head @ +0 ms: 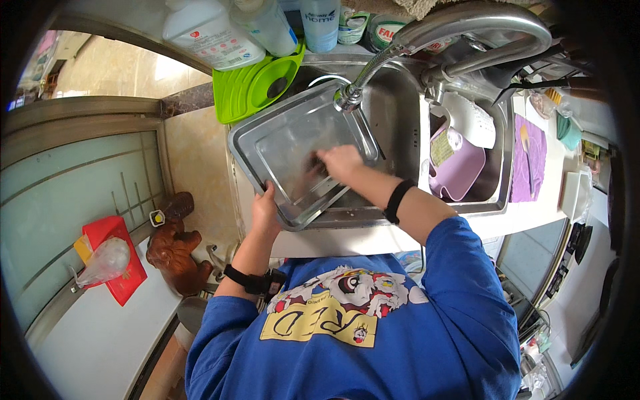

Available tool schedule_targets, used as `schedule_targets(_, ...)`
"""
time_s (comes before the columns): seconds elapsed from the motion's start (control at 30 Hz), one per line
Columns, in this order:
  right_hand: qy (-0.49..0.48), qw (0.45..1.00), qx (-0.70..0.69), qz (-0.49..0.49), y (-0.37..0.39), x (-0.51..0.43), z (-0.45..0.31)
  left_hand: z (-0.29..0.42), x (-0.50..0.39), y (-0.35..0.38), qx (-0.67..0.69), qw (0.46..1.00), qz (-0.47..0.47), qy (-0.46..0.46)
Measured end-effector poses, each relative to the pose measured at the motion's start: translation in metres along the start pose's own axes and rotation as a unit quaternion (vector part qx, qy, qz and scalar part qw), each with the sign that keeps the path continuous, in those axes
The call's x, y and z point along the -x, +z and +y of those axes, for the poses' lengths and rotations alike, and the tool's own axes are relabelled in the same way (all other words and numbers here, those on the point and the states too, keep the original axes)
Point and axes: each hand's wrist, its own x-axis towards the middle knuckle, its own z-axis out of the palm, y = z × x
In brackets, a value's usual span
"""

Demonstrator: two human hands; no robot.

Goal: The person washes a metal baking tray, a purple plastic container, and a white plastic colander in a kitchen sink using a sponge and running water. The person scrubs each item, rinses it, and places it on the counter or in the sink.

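Observation:
My left hand (pixel 266 207) grips the near-left rim of a rectangular grey metal tray (pixel 280 135), thumb over the edge. The tray lies tilted across the left basin of a stainless steel sink (pixel 395 105) and hides much of that basin. Over the inside of the tray, my right hand (pixel 344 164) has its fingers curled around a small dark item (pixel 315 161), too blurred to name exactly. A reflection of the hand shows on the tray's shiny floor. Above the tray's far-right corner hangs the pull-out spray head (pixel 347 98) of the faucet (pixel 480 25).
A lime-green plastic drainer (pixel 255 90) borders the tray's far-left side, below several bottles (pixel 210 37). In the right basin sit a purple plastic container (pixel 462 172) and a white perforated one (pixel 470 120). Beyond lies a purple cloth (pixel 527 155) with a brush (pixel 526 140).

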Motion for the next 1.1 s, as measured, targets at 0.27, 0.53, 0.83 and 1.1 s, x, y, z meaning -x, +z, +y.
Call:
schedule_targets(0.27,0.039,0.999,-0.027,0.000,0.014,0.004,0.008,-0.002,-0.013,-0.009,-0.034,0.999,-0.023,-0.007)
schedule_targets(0.53,0.156,0.975,-0.143,0.072,0.000,-0.033,0.013,0.002,-0.004,-0.015,-0.039,0.995,-0.094,0.019)
schedule_targets(0.83,-0.166,0.945,-0.149,0.238,0.024,0.011,-0.096,0.005,0.002,-0.011,-0.031,0.993,-0.105,0.046)
schedule_targets(1.1,-0.034,0.950,-0.175,0.257,-0.003,-0.020,-0.090,0.003,0.006,-0.005,0.046,0.991,-0.121,0.040)
